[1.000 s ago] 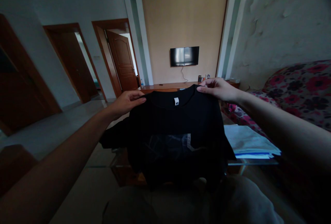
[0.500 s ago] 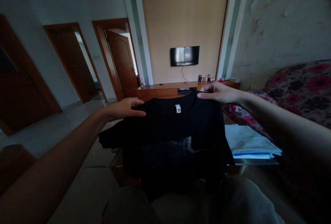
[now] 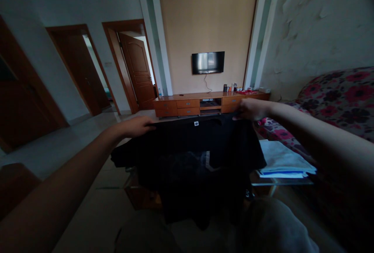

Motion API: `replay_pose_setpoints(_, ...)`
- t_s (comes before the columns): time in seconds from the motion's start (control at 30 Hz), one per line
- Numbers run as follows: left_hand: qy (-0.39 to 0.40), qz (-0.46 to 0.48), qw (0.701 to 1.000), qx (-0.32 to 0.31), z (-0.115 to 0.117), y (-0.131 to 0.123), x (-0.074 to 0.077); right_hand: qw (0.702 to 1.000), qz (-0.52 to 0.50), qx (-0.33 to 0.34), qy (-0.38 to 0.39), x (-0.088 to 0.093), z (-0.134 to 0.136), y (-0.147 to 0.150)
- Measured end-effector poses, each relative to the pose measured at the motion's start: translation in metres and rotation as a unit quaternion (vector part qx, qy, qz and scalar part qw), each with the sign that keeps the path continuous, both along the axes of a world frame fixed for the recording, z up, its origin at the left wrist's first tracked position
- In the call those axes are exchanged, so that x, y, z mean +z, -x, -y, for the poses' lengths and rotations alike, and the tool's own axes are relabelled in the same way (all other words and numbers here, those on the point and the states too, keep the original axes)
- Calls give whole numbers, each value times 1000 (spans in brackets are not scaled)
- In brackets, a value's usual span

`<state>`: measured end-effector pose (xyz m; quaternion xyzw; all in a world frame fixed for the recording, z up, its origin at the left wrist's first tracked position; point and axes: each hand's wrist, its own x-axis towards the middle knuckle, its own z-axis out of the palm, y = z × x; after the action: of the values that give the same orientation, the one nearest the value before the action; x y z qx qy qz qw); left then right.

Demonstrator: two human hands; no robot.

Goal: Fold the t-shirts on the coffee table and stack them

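Observation:
A black T-shirt (image 3: 187,167) hangs spread out in front of me, with a small white label at its neckline and a dim print on its chest. My left hand (image 3: 139,125) is closed on the shirt's left shoulder. On the other shoulder my right hand (image 3: 250,109) grips the cloth with its fingers curled. Between the two hands the neckline is pulled nearly straight. Lower folds of the shirt are dark and hard to make out.
A folded stack of light-blue cloth (image 3: 284,161) lies on a glass-topped table (image 3: 280,181) at the right. Beyond stands a wooden TV cabinet (image 3: 188,103) with bottles on it, under a wall-mounted television (image 3: 208,62). A floral sofa (image 3: 341,97) is at the right.
My right hand has moved slightly right and down, its fingers now curled tighter. The neckline has been stretched flatter and lowered, uncovering more of the cabinet. My left hand has closed and shifted slightly left.

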<state>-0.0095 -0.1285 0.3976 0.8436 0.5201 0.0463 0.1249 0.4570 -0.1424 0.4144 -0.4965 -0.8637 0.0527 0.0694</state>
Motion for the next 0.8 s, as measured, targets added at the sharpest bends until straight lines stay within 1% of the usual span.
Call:
replay_pose_setpoints(0.1,22,71,997,13,-1,11,-3,998,-46,-34,-31,-1,-5,-12)
replay_pose_setpoints(0.17,48,107,992,33,1,17,-5,996,-60,-59,-40,-2,-7,-19)
replay_pose_setpoints(0.3,92,191,975,65,8,24,-9,987,-109,-101,-61,-6,-7,-29)
replay_pose_setpoints(0.4,83,245,962,92,13,24,-12,976,-151,-130,-85,-8,-7,-33)
replay_pose_setpoints(0.5,72,281,949,126,15,24,-15,967,-164,-172,-87,-9,-6,-35)
replay_pose_setpoints(0.6,60,291,946,127,14,28,-16,961,-150,-219,-74,-7,-4,-36)
replay_pose_setpoints(0.7,72,261,957,103,14,37,-15,960,-135,-241,-45,-7,-2,-37)
replay_pose_setpoints(0.73,79,248,961,93,13,41,-15,960,-135,-242,-49,-8,-1,-37)
replay_pose_setpoints(0.8,81,220,969,77,11,49,-15,960,-133,-230,-88,-9,-1,-40)
